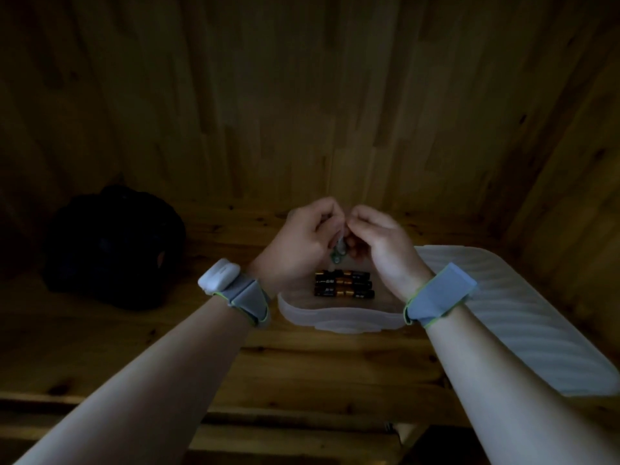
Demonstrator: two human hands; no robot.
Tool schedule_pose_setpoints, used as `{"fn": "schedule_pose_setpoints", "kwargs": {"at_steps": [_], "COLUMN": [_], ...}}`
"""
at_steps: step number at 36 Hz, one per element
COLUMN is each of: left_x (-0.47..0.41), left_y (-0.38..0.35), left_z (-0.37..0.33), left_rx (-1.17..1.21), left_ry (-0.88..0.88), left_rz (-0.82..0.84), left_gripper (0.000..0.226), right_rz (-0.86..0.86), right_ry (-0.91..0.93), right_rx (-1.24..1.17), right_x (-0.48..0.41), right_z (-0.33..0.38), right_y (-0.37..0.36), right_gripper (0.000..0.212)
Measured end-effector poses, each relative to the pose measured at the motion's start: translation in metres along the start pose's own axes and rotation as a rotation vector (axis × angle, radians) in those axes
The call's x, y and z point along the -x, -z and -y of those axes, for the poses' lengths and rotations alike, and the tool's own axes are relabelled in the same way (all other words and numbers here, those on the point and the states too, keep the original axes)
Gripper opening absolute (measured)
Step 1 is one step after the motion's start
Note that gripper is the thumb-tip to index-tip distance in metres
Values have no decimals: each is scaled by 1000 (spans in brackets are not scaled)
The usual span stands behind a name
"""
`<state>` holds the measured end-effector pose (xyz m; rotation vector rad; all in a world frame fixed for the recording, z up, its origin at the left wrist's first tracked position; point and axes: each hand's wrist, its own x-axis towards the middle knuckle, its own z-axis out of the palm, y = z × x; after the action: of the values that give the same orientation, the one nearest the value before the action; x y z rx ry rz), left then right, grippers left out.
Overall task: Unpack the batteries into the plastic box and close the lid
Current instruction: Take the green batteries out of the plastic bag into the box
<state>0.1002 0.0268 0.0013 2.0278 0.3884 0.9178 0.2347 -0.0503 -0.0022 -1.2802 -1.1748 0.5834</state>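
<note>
Batteries [344, 288] lie side by side in the open plastic box [335, 317] on the wooden table [302, 367]. Just above, the left hand [302, 243] and right hand [380, 245] curl their fingers, pinching a small greenish packet [338, 252] between them. The lid [523, 313] lies right; a dark bag [114, 246] left.

Batteries [344, 284] black w/ gold bands; box [335, 315] translucent white; lid [523, 307] right of box wavy-ribbed white; wrapper [337, 254] above box maybe greenish; bag [114, 246] left of box black.
</note>
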Motion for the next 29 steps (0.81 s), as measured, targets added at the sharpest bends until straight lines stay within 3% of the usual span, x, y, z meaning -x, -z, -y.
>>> {"fn": "schedule_pose_setpoints", "kwargs": {"at_steps": [8, 12, 16, 19, 23, 29], "left_x": [1, -1, -2, -5, -2, 1], "left_y": [-3, -3, -4, -5, -1, 5], "left_z": [-8, -5, -7, -12, -14, 0], "left_rx": [112, 94, 239, 306, 146, 321], "left_ry": [111, 167, 292, 361, 265, 297], "left_rz": [-81, -91, -84, -2, 116, 159], "left_gripper": [24, 22, 27, 34, 30, 32], "right_rz": [-57, -80, -75, -56, -52, 6], "right_ry": [19, 39, 101, 132, 131, 74], "right_rx": [-65, 6, 177, 246, 254, 134], "right_x": [-3, -1, -2, 0, 6, 9], "right_z": [-1, 0, -6, -7, -6, -6], "right_y": [-1, 0, 1, 0, 0, 1], "right_gripper": [30, 27, 25, 25, 23, 34]}}
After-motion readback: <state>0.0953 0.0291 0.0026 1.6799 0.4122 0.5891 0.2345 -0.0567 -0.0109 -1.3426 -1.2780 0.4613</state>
